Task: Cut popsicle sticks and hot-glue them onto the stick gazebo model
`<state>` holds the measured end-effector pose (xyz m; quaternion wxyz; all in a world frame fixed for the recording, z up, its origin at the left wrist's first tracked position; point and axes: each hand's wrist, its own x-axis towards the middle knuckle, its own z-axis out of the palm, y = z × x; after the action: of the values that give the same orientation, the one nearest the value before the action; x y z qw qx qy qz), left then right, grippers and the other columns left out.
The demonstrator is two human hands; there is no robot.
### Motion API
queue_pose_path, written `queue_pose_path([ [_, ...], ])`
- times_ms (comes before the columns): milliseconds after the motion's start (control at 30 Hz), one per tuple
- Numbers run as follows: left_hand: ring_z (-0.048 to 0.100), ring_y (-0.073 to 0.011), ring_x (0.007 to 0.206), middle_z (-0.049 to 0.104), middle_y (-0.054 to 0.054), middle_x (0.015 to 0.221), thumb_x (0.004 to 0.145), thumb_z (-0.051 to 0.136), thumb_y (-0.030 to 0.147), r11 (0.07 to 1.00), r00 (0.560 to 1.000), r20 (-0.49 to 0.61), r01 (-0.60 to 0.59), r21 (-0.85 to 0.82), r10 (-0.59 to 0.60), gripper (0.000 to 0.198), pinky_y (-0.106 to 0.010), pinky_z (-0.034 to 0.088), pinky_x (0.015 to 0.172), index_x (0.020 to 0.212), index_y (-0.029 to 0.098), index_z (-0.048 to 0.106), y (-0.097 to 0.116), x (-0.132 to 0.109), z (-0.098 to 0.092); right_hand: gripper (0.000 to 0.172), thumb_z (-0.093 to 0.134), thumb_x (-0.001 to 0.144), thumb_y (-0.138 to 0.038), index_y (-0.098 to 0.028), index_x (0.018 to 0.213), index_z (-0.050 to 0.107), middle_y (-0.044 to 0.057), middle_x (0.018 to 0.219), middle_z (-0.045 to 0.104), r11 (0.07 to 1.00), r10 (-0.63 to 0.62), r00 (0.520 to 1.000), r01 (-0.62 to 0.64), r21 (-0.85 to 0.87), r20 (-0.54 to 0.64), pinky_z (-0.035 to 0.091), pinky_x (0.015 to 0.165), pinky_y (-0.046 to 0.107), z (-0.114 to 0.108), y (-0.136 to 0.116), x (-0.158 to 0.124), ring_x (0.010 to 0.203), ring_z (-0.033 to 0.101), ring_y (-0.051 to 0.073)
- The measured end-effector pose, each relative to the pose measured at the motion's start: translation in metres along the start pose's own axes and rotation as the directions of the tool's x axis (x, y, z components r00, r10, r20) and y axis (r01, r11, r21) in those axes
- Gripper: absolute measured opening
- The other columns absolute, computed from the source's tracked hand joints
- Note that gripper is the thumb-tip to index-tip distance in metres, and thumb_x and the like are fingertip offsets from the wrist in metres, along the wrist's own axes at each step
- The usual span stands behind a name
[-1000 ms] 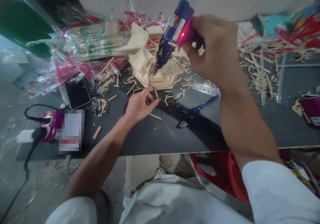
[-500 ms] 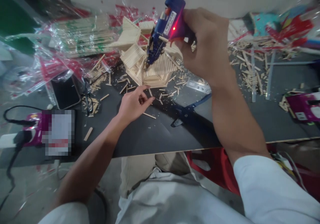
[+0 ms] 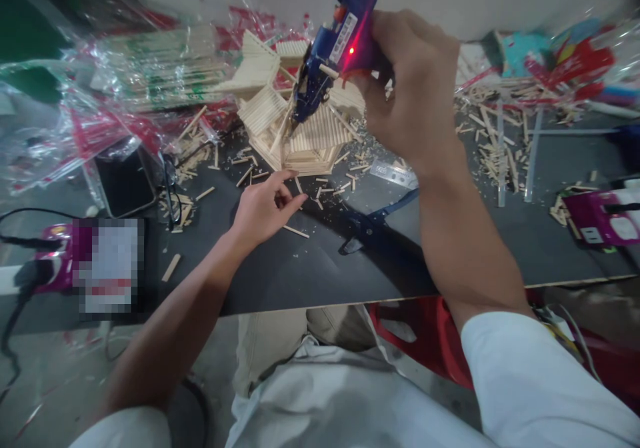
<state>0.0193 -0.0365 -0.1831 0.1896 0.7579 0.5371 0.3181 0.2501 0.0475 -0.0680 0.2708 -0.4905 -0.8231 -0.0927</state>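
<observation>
My right hand (image 3: 413, 88) is wrapped around a blue hot glue gun (image 3: 345, 41) with a lit red lamp, its nozzle pointing down. The nozzle tip sits at a model made of wooden sticks (image 3: 320, 135), between two slatted roof-like panels; I cannot tell whether it touches. My left hand (image 3: 265, 205) rests by the model's front corner, index finger stretched toward the base and thumb apart, with nothing visible between them. A loose stick (image 3: 297, 232) lies just below that hand. Dark-handled pliers or scissors (image 3: 367, 231) lie in shadow to its right.
Cut stick pieces (image 3: 500, 155) litter the dark table (image 3: 300, 278). Clear glue sticks (image 3: 533, 161) lie at right, near a purple power strip (image 3: 600, 218). On the left are a phone (image 3: 125, 180), glasses (image 3: 173, 198), another purple power strip (image 3: 60, 255) and plastic-wrapped sticks (image 3: 170, 68).
The glue gun's body has risen and shifted slightly right, its nozzle staying at about the same spot on the model. My left hand keeps its pose. The whole view has shifted a little.
</observation>
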Motion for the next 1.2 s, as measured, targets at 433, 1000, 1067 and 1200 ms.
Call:
queue_pose_path([
  [433, 0.068, -0.0115, 0.064, 0.072, 0.001, 0.072, 0.092, 0.070, 0.037, 1.000, 1.000, -0.011, -0.011, -0.008, 0.011, 0.038, -0.023, 0.052, 0.067, 0.124, 0.017, 0.067, -0.002, -0.001, 0.002, 0.036, 0.036, 0.103, -0.051, -0.035, 0.131, 0.052, 0.011, 0.117, 0.068, 0.999, -0.041, 0.995, 0.042, 0.005, -0.088, 0.048, 0.086, 0.047, 0.012, 0.007, 0.000, 0.101, 0.064, 0.035],
  [1000, 0.072, -0.0154, 0.062, 0.081, -0.015, 0.095, 0.075, 0.086, 0.037, 0.469, 0.880, 0.407, 0.475, -0.744, -0.244, 0.066, -0.020, 0.048, 0.046, 0.129, 0.009, 0.060, 0.016, 0.007, -0.017, 0.050, 0.032, 0.107, -0.049, -0.020, 0.138, 0.059, 0.018, 0.115, 0.070, 0.997, -0.002, 0.989, -0.010, -0.080, -0.149, 0.043, 0.086, 0.043, 0.010, 0.005, 0.000, 0.098, 0.063, 0.033],
  [1067, 0.074, -0.0165, 0.063, 0.081, -0.015, 0.096, 0.076, 0.085, 0.034, 0.423, 0.873, 0.429, 0.488, -0.763, -0.233, 0.064, -0.020, 0.050, 0.047, 0.129, 0.009, 0.059, 0.015, 0.007, -0.017, 0.053, 0.032, 0.107, -0.053, -0.019, 0.139, 0.058, 0.018, 0.116, 0.069, 0.997, -0.012, 0.988, -0.001, -0.081, -0.157, 0.042, 0.086, 0.044, 0.011, 0.007, 0.000, 0.099, 0.062, 0.034],
  [1200, 0.076, -0.0174, 0.065, 0.081, -0.014, 0.095, 0.079, 0.083, 0.031, 0.371, 0.853, 0.458, 0.521, -0.769, -0.248, 0.054, -0.020, 0.052, 0.048, 0.123, 0.010, 0.059, 0.015, 0.008, -0.017, 0.044, 0.045, 0.105, -0.047, -0.019, 0.137, 0.058, 0.018, 0.116, 0.069, 0.999, 0.000, 0.989, -0.008, -0.052, -0.148, 0.044, 0.087, 0.044, 0.012, 0.007, 0.000, 0.102, 0.062, 0.034],
])
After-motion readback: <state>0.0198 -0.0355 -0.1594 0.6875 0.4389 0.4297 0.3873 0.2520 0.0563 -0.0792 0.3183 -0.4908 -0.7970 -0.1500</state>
